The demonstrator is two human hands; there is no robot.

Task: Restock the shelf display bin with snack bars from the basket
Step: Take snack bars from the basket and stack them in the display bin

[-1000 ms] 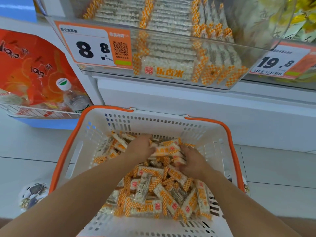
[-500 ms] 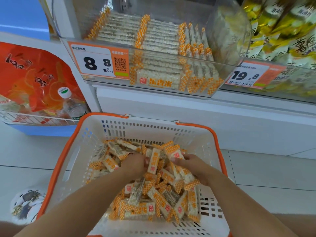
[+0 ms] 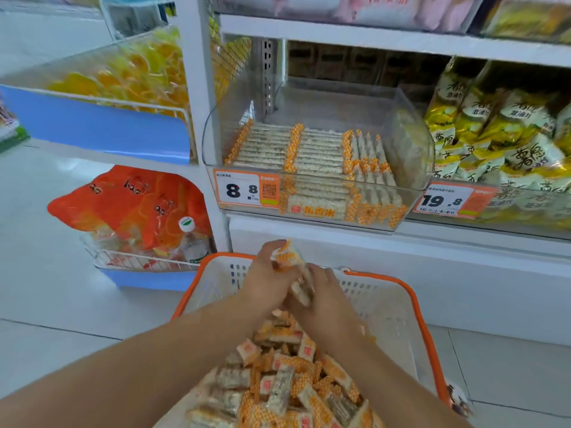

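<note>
A white basket with an orange rim (image 3: 414, 304) stands on the floor below the shelf, with several orange-and-white wrapped snack bars (image 3: 278, 384) piled in it. Above the basket's far rim, my left hand (image 3: 265, 282) and my right hand (image 3: 324, 298) together hold a bunch of snack bars (image 3: 290, 267), fingers curled round it. The clear shelf display bin (image 3: 411, 143) sits higher up behind them. Neat rows of the same bars (image 3: 296, 149) lie in it, and its upper part holds nothing.
A price label reading 8.8 (image 3: 245, 189) is on the bin's front. Yellow snack bags (image 3: 500, 134) fill the bin to the right, tagged 19.8. At left, a wire rack holds orange bags (image 3: 133, 208) and a bottle (image 3: 191, 239). White tiled floor surrounds the basket.
Both hands have risen out of the pile, lifting a bunch of bars above the basket's far rim. The view has tilted up, showing more of the shelf.
</note>
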